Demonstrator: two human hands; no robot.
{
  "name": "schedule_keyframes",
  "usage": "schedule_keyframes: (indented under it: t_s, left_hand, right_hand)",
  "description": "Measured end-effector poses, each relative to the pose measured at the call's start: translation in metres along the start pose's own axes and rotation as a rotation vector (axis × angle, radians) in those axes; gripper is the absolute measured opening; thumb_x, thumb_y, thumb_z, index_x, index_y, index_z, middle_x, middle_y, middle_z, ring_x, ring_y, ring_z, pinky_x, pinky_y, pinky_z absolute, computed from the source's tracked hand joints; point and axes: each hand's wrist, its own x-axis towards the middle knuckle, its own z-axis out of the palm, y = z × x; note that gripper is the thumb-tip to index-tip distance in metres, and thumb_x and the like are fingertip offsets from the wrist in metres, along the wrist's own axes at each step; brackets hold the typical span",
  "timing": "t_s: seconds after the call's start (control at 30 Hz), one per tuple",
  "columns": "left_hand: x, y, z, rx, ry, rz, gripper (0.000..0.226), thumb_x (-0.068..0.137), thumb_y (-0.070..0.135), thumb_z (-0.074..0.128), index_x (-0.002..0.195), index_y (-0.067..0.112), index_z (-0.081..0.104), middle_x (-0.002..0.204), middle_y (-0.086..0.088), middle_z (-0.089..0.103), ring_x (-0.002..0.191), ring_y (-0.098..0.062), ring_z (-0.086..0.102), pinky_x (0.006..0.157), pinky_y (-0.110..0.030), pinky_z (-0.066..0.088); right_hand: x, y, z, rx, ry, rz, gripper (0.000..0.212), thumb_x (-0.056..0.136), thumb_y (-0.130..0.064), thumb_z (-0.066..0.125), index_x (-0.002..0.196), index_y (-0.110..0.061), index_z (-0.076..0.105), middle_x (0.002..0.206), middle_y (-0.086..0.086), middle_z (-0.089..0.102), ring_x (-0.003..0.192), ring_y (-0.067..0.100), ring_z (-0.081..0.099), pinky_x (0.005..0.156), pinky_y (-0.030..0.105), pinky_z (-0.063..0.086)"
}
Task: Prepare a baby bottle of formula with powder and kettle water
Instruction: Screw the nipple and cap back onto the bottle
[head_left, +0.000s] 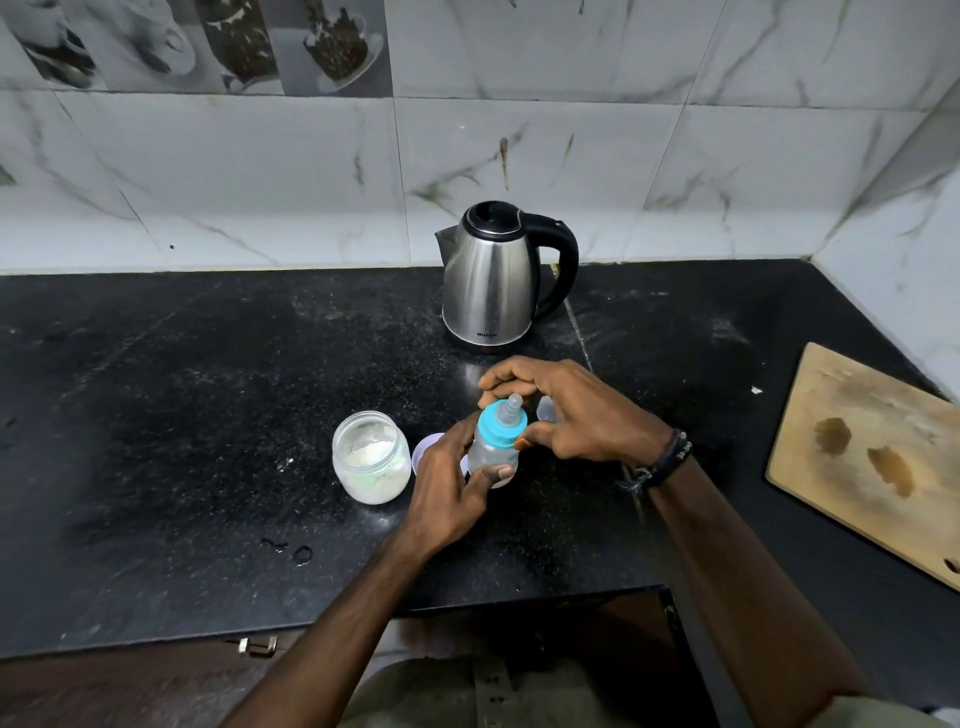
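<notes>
A small clear baby bottle (491, 457) with a turquoise collar (500, 428) and a clear teat stands just above the black counter (182, 415). My left hand (457, 483) wraps the bottle's body from the left. My right hand (571, 410) pinches the turquoise collar from above and the right. An open glass jar (370, 457) with white powder in it stands just left of the bottle. A steel kettle (493, 280) with a black handle and lid stands behind, against the wall.
A pale lid (423, 451) lies between the jar and my left hand. A clear cap (545, 408) peeks from behind my right hand. A wooden cutting board (872, 457) lies at the right. Water drops (296, 551) sit near the counter's front edge.
</notes>
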Motion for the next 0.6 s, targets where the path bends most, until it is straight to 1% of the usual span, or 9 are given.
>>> schedule_keyframes:
  t_s: [0.07,0.1,0.17,0.2,0.23,0.3,0.4,0.47,0.6]
  left_hand:
    - [0.001,0.001,0.001,-0.003,0.009,-0.011,0.052,0.084,0.023,0.074,0.133,0.010,0.064,0.121,0.003,0.073,0.112,-0.013,0.069,0.098,-0.044,0.054]
    - [0.001,0.001,0.001,-0.005,0.014,-0.017,0.051,0.085,0.023,0.075,0.133,0.010,0.064,0.122,0.004,0.073,0.112,-0.013,0.069,0.098,-0.043,0.054]
    - [0.003,0.002,0.002,-0.010,0.018,-0.021,0.051,0.085,0.024,0.075,0.133,0.010,0.064,0.122,0.004,0.074,0.113,-0.012,0.069,0.099,-0.042,0.054]
    - [0.003,0.002,0.003,-0.012,0.017,-0.020,0.051,0.084,0.023,0.075,0.132,0.009,0.065,0.122,0.004,0.074,0.113,-0.012,0.069,0.099,-0.042,0.054]
    - [0.003,0.002,0.003,-0.016,0.015,-0.021,0.051,0.083,0.022,0.074,0.131,0.008,0.065,0.121,0.003,0.074,0.112,-0.012,0.069,0.099,-0.042,0.054]
    - [0.004,0.002,0.003,-0.026,0.010,-0.028,0.051,0.083,0.022,0.073,0.130,0.007,0.065,0.120,0.002,0.074,0.111,-0.012,0.069,0.098,-0.041,0.054]
    - [0.004,-0.001,0.004,-0.028,0.000,-0.042,0.052,0.082,0.021,0.073,0.130,0.006,0.064,0.120,0.000,0.074,0.111,-0.016,0.069,0.097,-0.044,0.054]
    - [0.003,-0.002,0.004,-0.027,-0.006,-0.044,0.052,0.081,0.021,0.073,0.130,0.006,0.064,0.118,-0.001,0.074,0.109,-0.018,0.070,0.096,-0.045,0.054]
    - [0.003,-0.002,0.007,-0.041,-0.017,-0.047,0.050,0.080,0.021,0.074,0.127,0.005,0.065,0.115,-0.004,0.075,0.107,-0.022,0.070,0.094,-0.047,0.054]
  right_hand:
    - [0.000,-0.002,0.002,-0.032,0.026,0.035,0.081,0.068,-0.015,0.089,0.138,-0.024,0.050,0.126,-0.007,0.067,0.117,-0.003,0.061,0.098,0.015,0.050]
    - [0.001,-0.003,0.004,-0.100,0.063,0.051,0.086,0.065,-0.028,0.090,0.139,-0.028,0.047,0.124,-0.007,0.067,0.112,0.000,0.063,0.094,0.019,0.052]
    - [0.003,-0.004,0.008,-0.281,0.137,0.092,0.088,0.062,-0.050,0.086,0.138,-0.032,0.046,0.115,-0.007,0.068,0.099,0.008,0.063,0.088,0.033,0.054]
    - [0.003,-0.005,0.009,-0.331,0.160,0.102,0.086,0.063,-0.054,0.084,0.137,-0.032,0.047,0.111,-0.007,0.069,0.094,0.010,0.062,0.086,0.037,0.054]
    - [0.004,-0.005,0.010,-0.333,0.171,0.096,0.082,0.065,-0.054,0.082,0.136,-0.031,0.048,0.109,-0.007,0.069,0.091,0.012,0.061,0.084,0.038,0.054]
    - [0.004,-0.004,0.011,-0.271,0.156,0.065,0.074,0.071,-0.046,0.082,0.135,-0.028,0.050,0.109,-0.005,0.068,0.087,0.010,0.058,0.083,0.035,0.053]
    - [0.003,-0.003,0.007,-0.214,0.091,0.031,0.068,0.075,-0.023,0.083,0.135,-0.025,0.052,0.118,-0.004,0.068,0.102,0.009,0.060,0.088,0.025,0.045]
    - [0.003,-0.003,0.003,-0.209,0.059,0.022,0.070,0.073,-0.011,0.082,0.135,-0.023,0.052,0.121,-0.004,0.068,0.112,0.011,0.061,0.094,0.025,0.046]
    - [0.005,-0.006,-0.002,-0.205,0.020,0.041,0.076,0.071,-0.009,0.085,0.137,-0.023,0.050,0.123,-0.006,0.067,0.117,0.012,0.059,0.099,0.029,0.048]
